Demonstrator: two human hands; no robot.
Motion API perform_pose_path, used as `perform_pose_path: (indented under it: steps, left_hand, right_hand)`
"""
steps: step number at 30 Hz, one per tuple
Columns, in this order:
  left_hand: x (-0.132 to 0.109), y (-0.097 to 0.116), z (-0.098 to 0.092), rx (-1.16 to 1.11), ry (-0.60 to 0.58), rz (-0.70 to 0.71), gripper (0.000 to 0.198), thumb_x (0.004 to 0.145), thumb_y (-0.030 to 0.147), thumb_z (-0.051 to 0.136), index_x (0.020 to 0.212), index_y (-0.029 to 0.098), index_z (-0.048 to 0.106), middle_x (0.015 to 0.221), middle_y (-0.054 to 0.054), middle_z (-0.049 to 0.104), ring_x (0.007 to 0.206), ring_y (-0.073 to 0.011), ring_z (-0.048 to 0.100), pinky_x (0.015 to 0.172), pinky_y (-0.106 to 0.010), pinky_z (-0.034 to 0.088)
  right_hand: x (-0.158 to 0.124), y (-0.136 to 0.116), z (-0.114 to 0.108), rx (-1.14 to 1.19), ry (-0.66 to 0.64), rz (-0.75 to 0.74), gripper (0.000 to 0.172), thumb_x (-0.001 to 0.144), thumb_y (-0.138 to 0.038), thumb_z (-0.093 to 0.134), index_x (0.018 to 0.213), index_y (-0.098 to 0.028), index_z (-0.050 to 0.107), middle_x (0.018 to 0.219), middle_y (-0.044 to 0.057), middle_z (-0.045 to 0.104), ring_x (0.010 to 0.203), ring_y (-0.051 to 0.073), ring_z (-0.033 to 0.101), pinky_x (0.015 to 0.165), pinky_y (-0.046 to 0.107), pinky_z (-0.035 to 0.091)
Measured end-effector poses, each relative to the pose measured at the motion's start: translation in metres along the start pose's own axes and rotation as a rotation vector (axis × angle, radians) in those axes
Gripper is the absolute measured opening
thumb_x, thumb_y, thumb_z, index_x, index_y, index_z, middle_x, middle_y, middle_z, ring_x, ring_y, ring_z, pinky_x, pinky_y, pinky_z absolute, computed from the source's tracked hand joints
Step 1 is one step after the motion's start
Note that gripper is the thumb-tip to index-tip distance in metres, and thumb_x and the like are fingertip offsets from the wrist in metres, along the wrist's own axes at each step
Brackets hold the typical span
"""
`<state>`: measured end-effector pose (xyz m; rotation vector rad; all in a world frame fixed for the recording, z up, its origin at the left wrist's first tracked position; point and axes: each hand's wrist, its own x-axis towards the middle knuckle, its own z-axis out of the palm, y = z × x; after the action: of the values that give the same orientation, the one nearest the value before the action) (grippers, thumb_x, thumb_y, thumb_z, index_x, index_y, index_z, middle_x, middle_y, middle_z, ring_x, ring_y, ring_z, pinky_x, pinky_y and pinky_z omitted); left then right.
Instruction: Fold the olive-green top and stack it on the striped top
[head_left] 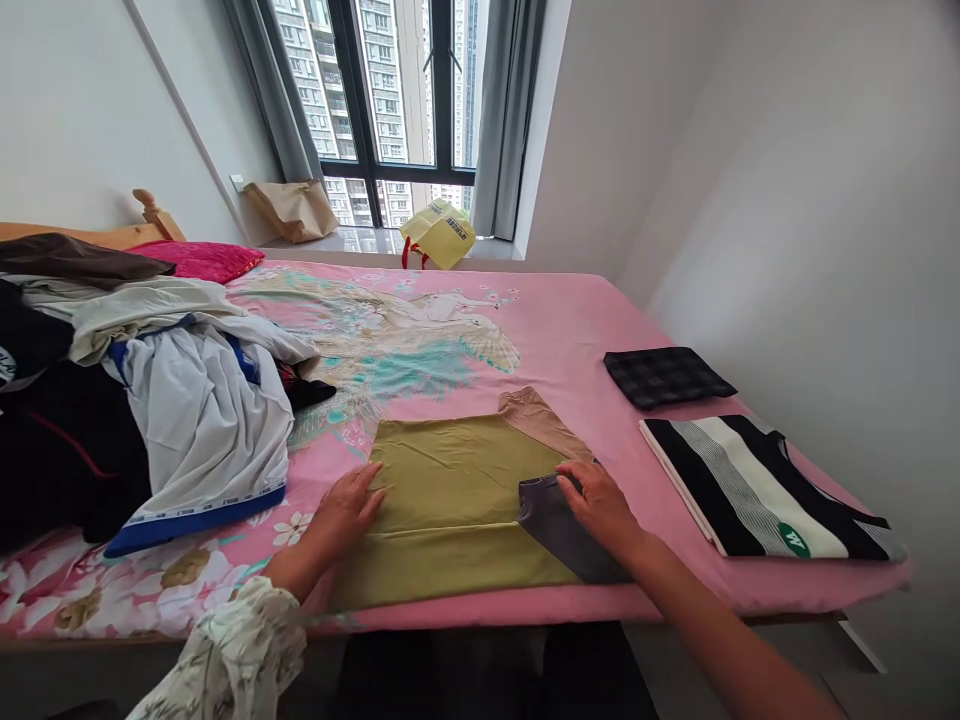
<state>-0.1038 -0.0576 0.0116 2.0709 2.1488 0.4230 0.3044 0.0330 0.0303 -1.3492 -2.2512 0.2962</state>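
An olive-green T-shirt (pixel 450 465) lies flat at the bed's near edge. Its brown sleeve (pixel 544 420) points away from me, while the dark grey sleeve (pixel 562 530) lies nearer. My left hand (pixel 349 512) rests along the shirt's left edge, thumb apart from the other fingers. Over the grey sleeve is my right hand (pixel 604 508), its fingers loosely bent and the thumb held apart. No cloth shows gripped in either hand. Part of the shirt's right end is hidden under my right hand and forearm.
A heap of clothes with a white and blue garment (pixel 214 420) lies left. To the right are a folded striped shirt (pixel 739 490) and a folded dark checked cloth (pixel 667 377). A yellow bag (pixel 442 235) and a brown paper bag (pixel 296 210) stand by the window.
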Motion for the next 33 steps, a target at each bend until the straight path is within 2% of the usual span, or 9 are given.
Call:
perform_pose_path:
  steps: [5, 9, 15, 18, 20, 23, 26, 29, 33]
  left_hand:
    - [0.086, -0.028, 0.007, 0.009, -0.021, 0.008, 0.050, 0.087, 0.028, 0.035, 0.132, 0.010, 0.047, 0.137, -0.013, 0.051, 0.128, -0.0221, 0.046, 0.110, -0.038, 0.034]
    - [0.132, -0.041, 0.019, 0.010, -0.068, 0.014, 0.048, 0.083, 0.026, 0.042, 0.128, 0.013, 0.052, 0.134, -0.012, 0.053, 0.125, -0.0220, 0.047, 0.108, -0.035, 0.036]
    - [0.155, -0.052, 0.026, 0.005, -0.148, -0.032, 0.040, 0.077, 0.024, 0.048, 0.113, 0.016, 0.063, 0.113, -0.010, 0.060, 0.110, -0.0221, 0.055, 0.100, -0.032, 0.040]
    - [0.161, -0.051, 0.021, -0.014, -0.202, -0.058, 0.038, 0.073, 0.023, 0.051, 0.109, 0.018, 0.065, 0.108, -0.008, 0.062, 0.103, -0.0205, 0.057, 0.096, -0.030, 0.041]
    - [0.166, -0.048, 0.015, -0.027, -0.237, -0.082, 0.037, 0.069, 0.019, 0.054, 0.104, 0.019, 0.066, 0.105, -0.007, 0.064, 0.099, -0.0192, 0.059, 0.091, -0.027, 0.043]
    - [0.172, -0.039, 0.005, -0.043, -0.286, -0.142, 0.030, 0.062, 0.014, 0.055, 0.089, 0.020, 0.066, 0.088, -0.003, 0.068, 0.080, -0.0170, 0.062, 0.071, -0.024, 0.046]
    - [0.169, -0.030, -0.010, -0.066, -0.300, -0.158, 0.017, 0.059, 0.013, 0.053, 0.073, 0.019, 0.063, 0.068, 0.001, 0.065, 0.063, -0.0143, 0.058, 0.056, -0.022, 0.040]
    - [0.145, -0.021, -0.028, -0.101, -0.250, -0.092, 0.013, 0.063, 0.014, 0.050, 0.071, 0.019, 0.059, 0.069, 0.002, 0.062, 0.065, -0.0134, 0.057, 0.058, -0.022, 0.039]
    - [0.084, -0.011, -0.044, -0.115, -0.128, 0.040, 0.017, 0.070, 0.013, 0.045, 0.080, 0.019, 0.058, 0.080, -0.001, 0.061, 0.079, -0.0155, 0.055, 0.073, -0.026, 0.041]
  right_hand:
    - [0.083, 0.010, 0.025, -0.076, -0.128, -0.070, 0.033, 0.081, -0.008, 0.046, 0.109, -0.016, 0.062, 0.114, 0.008, 0.062, 0.111, 0.019, 0.052, 0.102, 0.032, 0.037]
    - [0.139, 0.031, 0.053, -0.142, -0.191, 0.002, 0.045, 0.078, -0.004, 0.045, 0.119, -0.018, 0.058, 0.123, 0.010, 0.058, 0.118, 0.020, 0.048, 0.102, 0.032, 0.036]
    - [0.203, 0.069, 0.078, -0.211, -0.295, 0.212, 0.065, 0.077, -0.016, 0.053, 0.139, -0.016, 0.037, 0.142, 0.014, 0.039, 0.129, 0.029, 0.037, 0.101, 0.040, 0.035]
    - [0.229, 0.073, 0.082, -0.211, -0.401, 0.260, 0.074, 0.066, -0.017, 0.064, 0.136, -0.020, 0.042, 0.136, 0.015, 0.047, 0.121, 0.031, 0.044, 0.092, 0.038, 0.040]
    - [0.240, 0.070, 0.080, -0.200, -0.459, 0.269, 0.064, 0.062, -0.019, 0.067, 0.125, -0.022, 0.053, 0.120, 0.013, 0.058, 0.106, 0.028, 0.054, 0.082, 0.035, 0.042]
    - [0.243, 0.061, 0.071, -0.174, -0.503, 0.267, 0.032, 0.064, -0.023, 0.068, 0.096, -0.019, 0.064, 0.090, 0.008, 0.066, 0.078, 0.019, 0.057, 0.069, 0.029, 0.040]
    - [0.229, 0.052, 0.051, -0.144, -0.441, 0.230, 0.013, 0.069, -0.022, 0.063, 0.081, -0.015, 0.062, 0.080, 0.005, 0.063, 0.071, 0.014, 0.053, 0.064, 0.026, 0.037]
    - [0.197, 0.043, 0.020, -0.104, -0.331, 0.187, 0.018, 0.072, -0.015, 0.053, 0.089, -0.017, 0.060, 0.083, 0.004, 0.063, 0.075, 0.014, 0.053, 0.065, 0.024, 0.035]
    - [0.129, 0.029, -0.018, 0.048, -0.206, 0.065, 0.037, 0.071, -0.013, 0.049, 0.106, -0.023, 0.056, 0.090, 0.000, 0.063, 0.079, 0.014, 0.056, 0.070, 0.023, 0.039]
